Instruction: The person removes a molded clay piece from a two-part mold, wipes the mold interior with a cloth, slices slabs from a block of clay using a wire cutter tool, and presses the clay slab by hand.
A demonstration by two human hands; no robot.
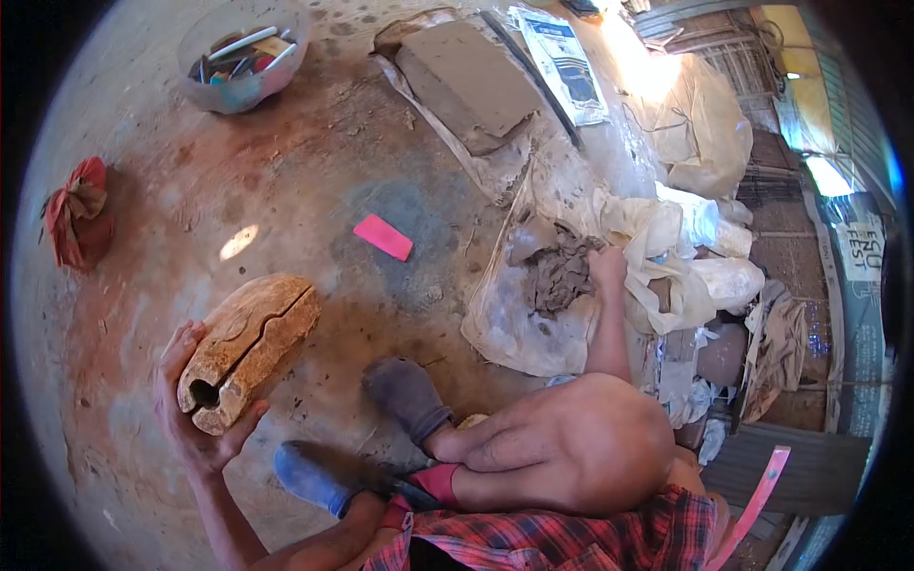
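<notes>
"Where's the mould [249, 341]?"
"In the left hand [203, 433], its fingers clamped round one end."
"And the right hand [607, 266]?"
"At the clay [560, 276], which lies on a pale sheet [500, 322]. I can't tell whether those fingers are closed on any."
"What's between the hands?"
"A pink block [383, 237], flat on the floor [295, 205]."

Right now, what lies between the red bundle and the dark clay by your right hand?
The head view shows floor with a bright patch, then the pink block, then the pale sheet under the clay.
</notes>
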